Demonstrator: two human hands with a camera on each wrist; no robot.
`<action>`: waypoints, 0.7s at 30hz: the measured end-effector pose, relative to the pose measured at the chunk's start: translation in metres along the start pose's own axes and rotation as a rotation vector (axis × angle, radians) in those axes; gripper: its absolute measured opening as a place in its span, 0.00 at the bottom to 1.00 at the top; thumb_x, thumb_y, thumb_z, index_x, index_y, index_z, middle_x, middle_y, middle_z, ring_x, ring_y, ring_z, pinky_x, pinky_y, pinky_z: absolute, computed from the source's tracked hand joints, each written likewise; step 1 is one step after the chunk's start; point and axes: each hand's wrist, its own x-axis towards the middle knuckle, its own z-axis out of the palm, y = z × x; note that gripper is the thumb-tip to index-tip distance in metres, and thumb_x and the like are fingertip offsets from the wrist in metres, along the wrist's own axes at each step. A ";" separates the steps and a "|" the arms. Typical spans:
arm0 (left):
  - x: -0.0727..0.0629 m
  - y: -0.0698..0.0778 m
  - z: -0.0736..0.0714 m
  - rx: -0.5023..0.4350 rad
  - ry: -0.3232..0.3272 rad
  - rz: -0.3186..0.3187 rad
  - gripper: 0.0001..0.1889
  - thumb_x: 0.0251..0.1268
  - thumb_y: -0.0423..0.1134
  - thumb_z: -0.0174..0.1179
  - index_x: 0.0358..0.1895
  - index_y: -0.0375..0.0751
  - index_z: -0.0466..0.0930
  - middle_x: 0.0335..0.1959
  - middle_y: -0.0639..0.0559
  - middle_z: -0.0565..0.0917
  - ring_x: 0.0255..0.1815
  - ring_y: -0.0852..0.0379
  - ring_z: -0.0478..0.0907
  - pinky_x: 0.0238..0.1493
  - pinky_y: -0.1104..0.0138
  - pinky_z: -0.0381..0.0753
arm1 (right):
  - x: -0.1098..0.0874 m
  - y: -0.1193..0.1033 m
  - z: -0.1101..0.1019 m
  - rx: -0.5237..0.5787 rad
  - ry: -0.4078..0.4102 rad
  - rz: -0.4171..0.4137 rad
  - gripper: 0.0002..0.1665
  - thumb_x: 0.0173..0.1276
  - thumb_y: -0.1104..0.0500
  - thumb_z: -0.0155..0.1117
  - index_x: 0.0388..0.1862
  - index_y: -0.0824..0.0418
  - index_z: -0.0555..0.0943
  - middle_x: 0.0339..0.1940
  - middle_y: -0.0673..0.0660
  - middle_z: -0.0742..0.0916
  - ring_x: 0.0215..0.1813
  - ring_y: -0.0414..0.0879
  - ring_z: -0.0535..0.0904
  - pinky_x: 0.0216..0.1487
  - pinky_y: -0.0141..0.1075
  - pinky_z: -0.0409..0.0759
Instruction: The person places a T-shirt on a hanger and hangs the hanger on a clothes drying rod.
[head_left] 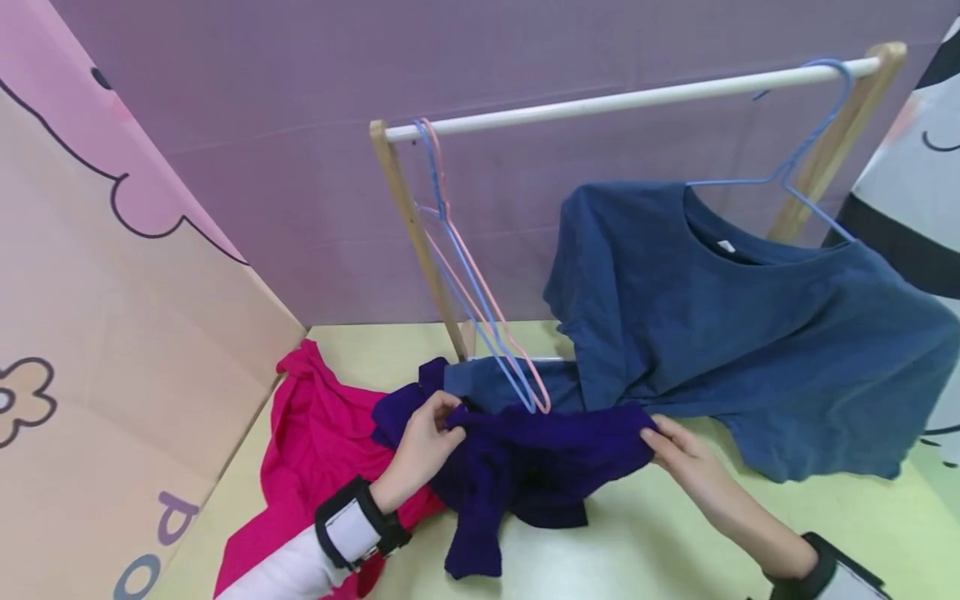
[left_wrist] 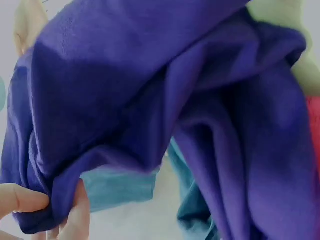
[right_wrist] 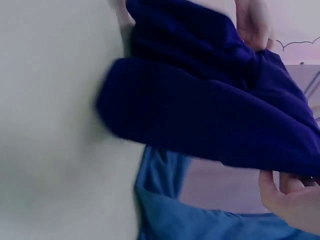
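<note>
A dark purple garment [head_left: 540, 450] is stretched between both hands, low in front of the rack. My left hand [head_left: 429, 437] pinches its upper edge on the left, thumb against fingers. At the right end my right hand [head_left: 686, 458] pinches another part of the edge. Below, folds of the cloth hang down, one narrow flap reaching lowest on the left. In the left wrist view the purple cloth [left_wrist: 125, 90] fills most of the picture, with fingers [left_wrist: 25, 198] at one corner. The right wrist view shows the cloth [right_wrist: 190, 115] spread between both hands.
A rack with a white rail [head_left: 630, 102] stands behind. Blue and pink hangers [head_left: 457, 225] hang at its left end, their lower ends overlapping the purple cloth. At right, a blue shirt [head_left: 720, 325] hangs on a blue hanger [head_left: 798, 158]. A red garment [head_left: 322, 450] lies on the left.
</note>
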 end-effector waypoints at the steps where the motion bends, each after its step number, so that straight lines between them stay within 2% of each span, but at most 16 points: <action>1: 0.002 0.002 -0.002 -0.005 -0.001 0.011 0.13 0.45 0.18 0.52 0.36 0.32 0.71 0.35 0.42 0.78 0.36 0.54 0.74 0.31 0.72 0.70 | 0.000 -0.004 -0.002 -0.038 0.024 -0.007 0.11 0.71 0.61 0.41 0.38 0.59 0.73 0.36 0.42 0.78 0.40 0.32 0.74 0.40 0.26 0.73; 5: 0.009 0.012 -0.011 -0.035 -0.033 0.050 0.14 0.47 0.17 0.49 0.40 0.31 0.69 0.37 0.39 0.79 0.37 0.52 0.75 0.33 0.71 0.71 | 0.000 -0.023 -0.009 -0.255 0.137 -0.024 0.10 0.70 0.59 0.44 0.37 0.63 0.73 0.27 0.45 0.76 0.30 0.35 0.71 0.31 0.28 0.71; 9: 0.013 0.020 -0.018 -0.047 -0.039 0.052 0.15 0.50 0.16 0.45 0.42 0.31 0.68 0.32 0.42 0.79 0.30 0.58 0.71 0.30 0.72 0.67 | 0.002 -0.037 -0.016 -0.440 0.175 -0.063 0.10 0.69 0.59 0.48 0.40 0.62 0.76 0.27 0.44 0.79 0.28 0.36 0.71 0.29 0.29 0.69; 11: 0.013 0.023 -0.020 -0.040 -0.042 0.046 0.15 0.52 0.17 0.42 0.43 0.31 0.67 0.27 0.45 0.76 0.27 0.59 0.69 0.29 0.72 0.66 | 0.004 -0.039 -0.018 -0.481 0.171 -0.092 0.09 0.68 0.60 0.49 0.39 0.62 0.77 0.28 0.44 0.79 0.28 0.36 0.71 0.28 0.28 0.69; 15: 0.010 0.026 -0.019 -0.014 -0.060 0.047 0.14 0.55 0.19 0.40 0.44 0.30 0.66 0.22 0.50 0.69 0.23 0.59 0.64 0.29 0.70 0.64 | 0.007 -0.037 -0.019 -0.496 0.140 -0.132 0.08 0.66 0.63 0.51 0.38 0.63 0.78 0.31 0.42 0.80 0.29 0.34 0.72 0.29 0.27 0.70; 21: 0.007 0.024 -0.016 -0.001 -0.085 0.025 0.11 0.63 0.26 0.39 0.40 0.34 0.73 0.33 0.49 0.75 0.36 0.57 0.69 0.42 0.66 0.67 | 0.007 -0.027 -0.017 -0.515 0.101 -0.150 0.08 0.65 0.65 0.52 0.39 0.63 0.78 0.33 0.41 0.80 0.29 0.33 0.70 0.28 0.27 0.70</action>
